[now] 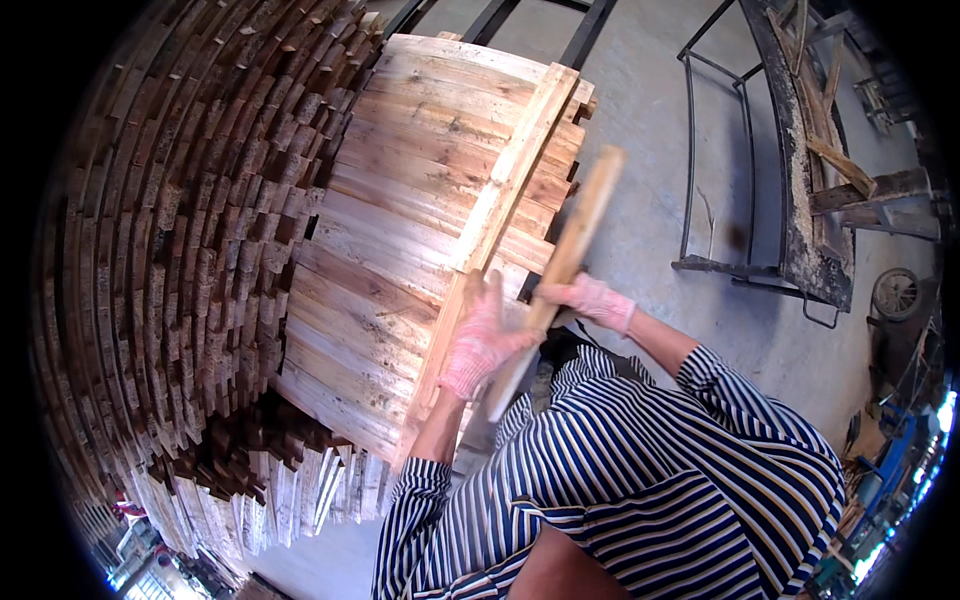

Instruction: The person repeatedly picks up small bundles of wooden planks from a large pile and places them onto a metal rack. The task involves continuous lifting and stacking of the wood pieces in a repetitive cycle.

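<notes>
Both of my hands wear pinkish-white knit gloves. My right hand (592, 301) is closed round a long narrow wooden board (585, 215), held slanting above the right edge of a layer of planks (395, 190). My left hand (480, 338) has its fingers apart and lies over a lighter wooden strip (430, 400) along that layer's right side. Its thumb reaches toward the held board; I cannot tell if they touch. A second light strip (515, 165) continues farther up the layer. The plank ends stick out unevenly at the right.
A tall stack of rough-edged boards (200, 230) rises along the left. More pale boards (300, 490) stand near its lower end. Dark metal rails (590, 35) show beyond the planks. At the right is a metal-framed bench (800, 200) with wood scraps; a wheel (895, 294) is beside it.
</notes>
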Available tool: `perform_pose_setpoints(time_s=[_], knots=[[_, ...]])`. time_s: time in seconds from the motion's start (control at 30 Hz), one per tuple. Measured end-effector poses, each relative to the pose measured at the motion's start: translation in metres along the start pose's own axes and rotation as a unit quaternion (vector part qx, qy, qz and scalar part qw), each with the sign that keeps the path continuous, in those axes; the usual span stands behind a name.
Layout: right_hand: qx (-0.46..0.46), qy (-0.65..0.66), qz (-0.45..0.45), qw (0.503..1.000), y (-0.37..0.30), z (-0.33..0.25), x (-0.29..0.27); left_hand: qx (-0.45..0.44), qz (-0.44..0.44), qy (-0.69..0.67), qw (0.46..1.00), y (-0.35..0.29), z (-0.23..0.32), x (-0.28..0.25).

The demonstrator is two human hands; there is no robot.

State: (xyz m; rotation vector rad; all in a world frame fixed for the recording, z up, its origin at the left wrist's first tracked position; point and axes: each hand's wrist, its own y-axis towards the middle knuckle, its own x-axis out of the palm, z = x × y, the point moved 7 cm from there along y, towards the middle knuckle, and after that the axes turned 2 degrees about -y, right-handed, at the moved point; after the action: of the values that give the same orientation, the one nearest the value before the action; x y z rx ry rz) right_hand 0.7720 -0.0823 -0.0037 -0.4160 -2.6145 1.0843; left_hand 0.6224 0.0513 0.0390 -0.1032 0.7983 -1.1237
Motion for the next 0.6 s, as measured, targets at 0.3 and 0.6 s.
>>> perform_pose_setpoints(time_s=[0.3,0.6], knots=[[0.059,0.097,0.005,0.994,0.067,0.072,-0.012,-0.177,0.117,0.165,0.963,-0.040,-0.122,-0.027],[-0.323,0.027,0.185,0.928,0.016,-0.086,0.016,-0.227,0.201,0.086,0.949,-0.085,-0.150,-0.027]])
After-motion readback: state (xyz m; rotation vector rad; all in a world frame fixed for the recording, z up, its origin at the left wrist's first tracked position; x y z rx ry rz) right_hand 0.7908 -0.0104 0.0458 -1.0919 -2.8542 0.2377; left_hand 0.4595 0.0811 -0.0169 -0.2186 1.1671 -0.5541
